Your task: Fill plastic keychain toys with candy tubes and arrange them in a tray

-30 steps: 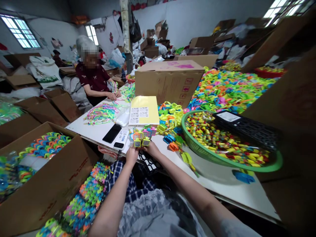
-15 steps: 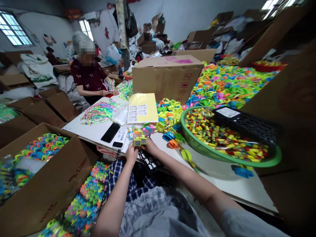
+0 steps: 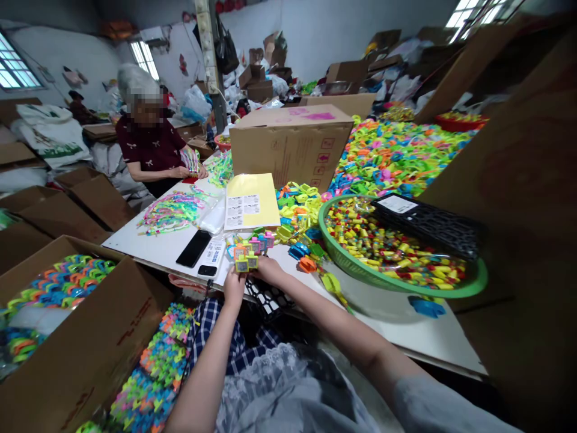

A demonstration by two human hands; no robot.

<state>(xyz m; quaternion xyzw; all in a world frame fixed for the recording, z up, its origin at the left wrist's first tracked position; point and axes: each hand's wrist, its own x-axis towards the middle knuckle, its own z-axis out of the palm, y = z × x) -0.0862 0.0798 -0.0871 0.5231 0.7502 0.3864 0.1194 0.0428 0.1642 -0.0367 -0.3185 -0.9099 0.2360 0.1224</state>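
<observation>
At the table's near edge, my left hand (image 3: 234, 287) is closed at the underside of a yellow toy watch (image 3: 241, 264) with a grey square face. My right hand (image 3: 269, 270) comes in from the right, its fingers curled against the same small cluster of toy watches. Behind the yellow ones are an orange toy watch (image 3: 241, 248) and pink ones (image 3: 259, 243). The fingertips of both hands are partly hidden by the watches. Below my hands, a black tray with holes (image 3: 267, 299) leans at the table edge over my lap.
A green basket (image 3: 478, 282) of small yellow-and-red pieces stands right, another black tray (image 3: 428, 225) across it. Behind are a cardboard box (image 3: 288, 150) and heaped watches (image 3: 406, 156). Phones (image 3: 193, 248) lie left. An open carton (image 3: 90, 343) stands low left. A co-worker (image 3: 151, 150) sits across.
The whole view has shifted slightly, so things appear further left. My hands stay together at the toy watches, with little visible change in their hold.
</observation>
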